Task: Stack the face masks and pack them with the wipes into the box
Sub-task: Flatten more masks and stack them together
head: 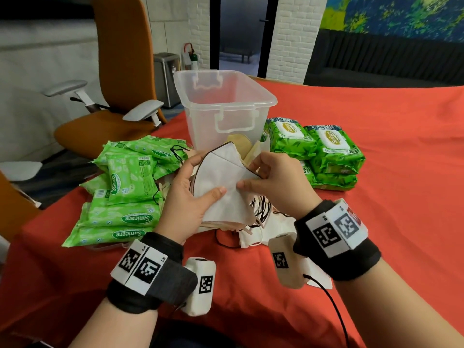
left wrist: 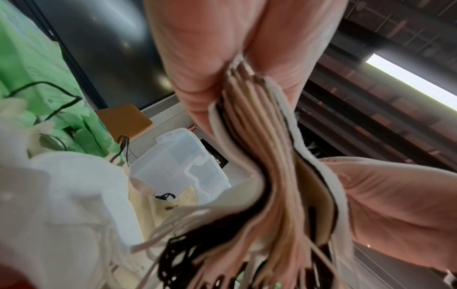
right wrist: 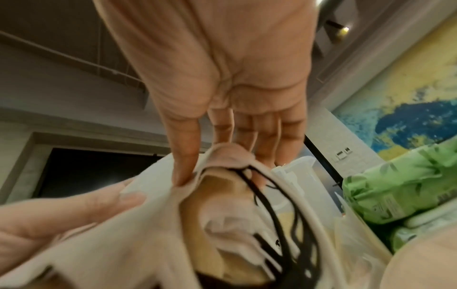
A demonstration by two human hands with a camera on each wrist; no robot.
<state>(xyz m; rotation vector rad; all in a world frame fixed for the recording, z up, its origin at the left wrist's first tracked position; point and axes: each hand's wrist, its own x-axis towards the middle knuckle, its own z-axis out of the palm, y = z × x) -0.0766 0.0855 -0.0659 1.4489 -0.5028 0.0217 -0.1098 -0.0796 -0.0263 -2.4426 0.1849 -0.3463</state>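
A stack of folded face masks (head: 221, 182), white on top with beige, pink and black layers under it (left wrist: 267, 176), is held above the red table. My left hand (head: 188, 197) grips the stack from the left, thumb on top. My right hand (head: 273, 179) pinches its right edge (right wrist: 188, 181) between thumb and fingers; black and white ear loops hang down. Loose masks (head: 253, 237) lie below on the cloth. The clear plastic box (head: 223, 106) stands open just behind the masks. Small green wipe packs (head: 125, 189) lie to the left, larger green packs (head: 324, 151) to the right.
The red cloth (head: 376, 222) covers the table. An orange office chair (head: 118, 79) stands off the table's left edge. A steel bin (head: 167, 76) is on the floor behind the box. Wrist cameras hang under both wrists near the table's front.
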